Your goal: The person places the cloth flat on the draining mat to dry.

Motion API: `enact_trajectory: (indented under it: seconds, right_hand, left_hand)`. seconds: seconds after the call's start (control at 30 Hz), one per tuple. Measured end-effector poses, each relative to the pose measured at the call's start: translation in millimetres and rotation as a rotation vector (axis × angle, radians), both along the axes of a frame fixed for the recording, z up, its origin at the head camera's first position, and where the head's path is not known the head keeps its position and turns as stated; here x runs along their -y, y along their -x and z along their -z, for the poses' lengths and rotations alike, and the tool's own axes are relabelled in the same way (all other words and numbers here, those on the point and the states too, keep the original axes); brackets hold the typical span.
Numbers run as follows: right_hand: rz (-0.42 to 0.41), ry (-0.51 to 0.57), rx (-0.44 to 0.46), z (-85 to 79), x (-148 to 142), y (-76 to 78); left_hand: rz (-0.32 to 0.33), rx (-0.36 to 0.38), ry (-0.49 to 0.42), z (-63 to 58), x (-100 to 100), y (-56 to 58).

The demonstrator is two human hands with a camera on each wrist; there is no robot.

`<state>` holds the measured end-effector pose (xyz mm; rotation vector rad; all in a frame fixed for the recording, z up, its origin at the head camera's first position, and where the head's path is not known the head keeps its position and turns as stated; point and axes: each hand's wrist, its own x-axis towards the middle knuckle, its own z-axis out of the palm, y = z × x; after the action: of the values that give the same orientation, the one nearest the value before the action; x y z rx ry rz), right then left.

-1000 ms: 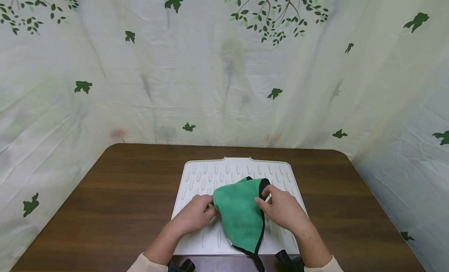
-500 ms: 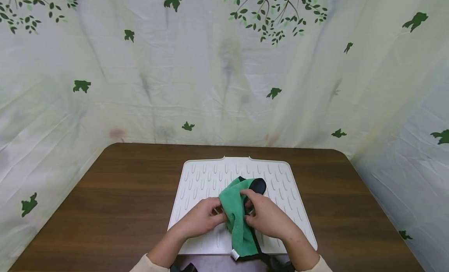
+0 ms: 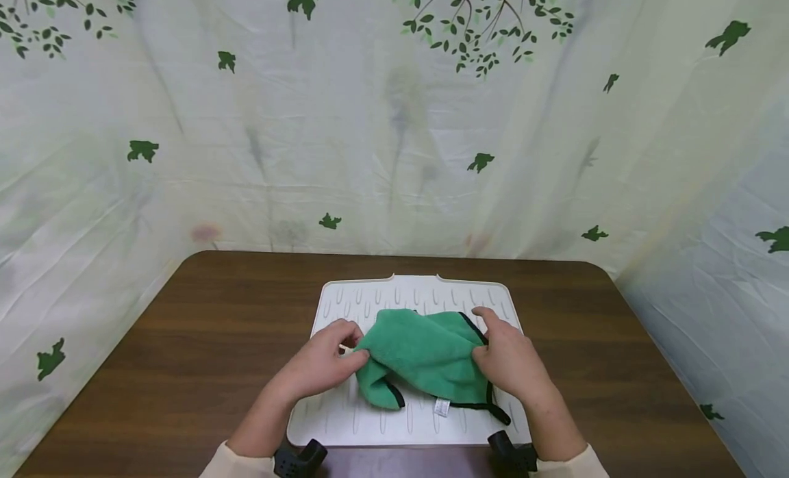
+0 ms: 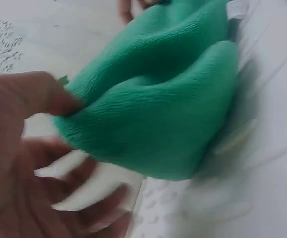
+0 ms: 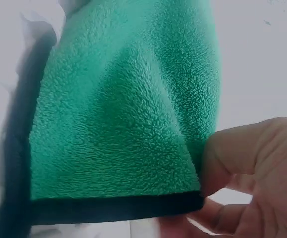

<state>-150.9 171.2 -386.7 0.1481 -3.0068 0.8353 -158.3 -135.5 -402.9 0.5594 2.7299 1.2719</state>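
Note:
Between my two hands a fuzzy green towel (image 3: 425,351) with black edging is spread sideways, its middle sagging in folds. A white label (image 3: 442,407) and a black loop (image 3: 498,414) show along its near edge. My left hand (image 3: 327,358) pinches the left end between thumb and fingers; in the left wrist view the thumb presses on the green pile. At the opposite end my right hand (image 3: 510,358) pinches the black-trimmed edge, as the right wrist view shows, with the index finger stretched out in the head view. Under the towel lies a white ridged mat (image 3: 382,430).
The mat sits on a dark brown wooden table (image 3: 234,341) near its front edge. Behind the table hangs a pale curtain (image 3: 370,122) printed with leaves. Each wrist wears a black camera mount (image 3: 301,457).
The towel was gathered narrow and hanging lengthwise; now it is opened out sideways. My left hand has moved left and my right hand right, pulling its ends apart.

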Motion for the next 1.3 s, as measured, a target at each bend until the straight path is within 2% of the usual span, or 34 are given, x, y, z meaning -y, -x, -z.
enact_trajectory:
  seconds: [0.13, 0.23, 0.3, 0.4, 0.47, 0.53, 0.6, 0.7, 0.8, 0.9, 0.97, 1.03, 1.17, 1.23, 1.3]
  right_hand:
    - [-0.045, 0.045, 0.068, 2.7, 0.7, 0.4]
    - [-0.055, 0.128, 0.085, 8.1, 5.7, 2.5]
    - [-0.045, 0.177, 0.081, 11.0, 7.4, 4.1]
    - [-0.022, 0.225, 0.076, 12.7, 4.8, 6.2]
    - [-0.001, 0.232, 0.078, 11.5, -0.6, 6.5]
    - [0.013, 0.218, 0.088, 9.8, -7.2, 6.7]
    - [0.010, 0.198, 0.115, 8.0, -13.2, 6.2]
    - [-0.046, 0.169, 0.189, 6.4, -18.7, 5.9]
    - [-0.115, 0.160, 0.236, 5.7, -19.2, 5.8]
    - [-0.126, 0.158, 0.189, 5.1, -18.9, 6.0]
    - [-0.090, 0.170, 0.130, 3.6, -19.5, 6.0]
    - [-0.031, 0.182, 0.073, 1.0, -21.5, 6.5]
    - [0.091, 0.194, 0.006, -3.0, -28.3, 8.6]
    - [0.120, 0.189, 0.011, -3.5, -31.9, 9.4]
    - [0.103, 0.179, 0.058, -2.6, -34.3, 9.3]
  left_hand:
    - [0.077, 0.131, -0.014, 4.1, 3.9, 2.8]
    - [0.063, 0.191, -0.042, 8.8, 3.3, 5.2]
    - [0.021, 0.232, -0.077, 11.1, 2.6, 5.8]
    - [-0.101, 0.259, -0.104, 13.7, 0.6, 6.1]
    - [-0.180, 0.247, -0.087, 15.5, -2.3, 5.5]
    - [-0.223, 0.221, -0.032, 17.4, -6.5, 4.6]
    - [-0.204, 0.199, 0.034, 20.0, -11.6, 2.6]
    - [-0.110, 0.166, 0.109, 24.0, -18.7, -1.1]
    - [-0.024, 0.116, 0.132, 25.8, -21.7, -4.4]
    - [0.032, 0.076, 0.142, 24.1, -20.3, -4.6]
    - [0.033, 0.073, 0.135, 21.8, -16.1, -2.4]
    - [-0.003, 0.089, 0.115, 16.6, -9.1, 0.2]
    - [-0.159, 0.124, 0.041, 0.8, 8.2, 3.6]
    - [-0.228, 0.128, -0.002, -5.6, 15.2, 4.7]
    - [-0.257, 0.135, -0.052, -7.9, 19.2, 5.7]
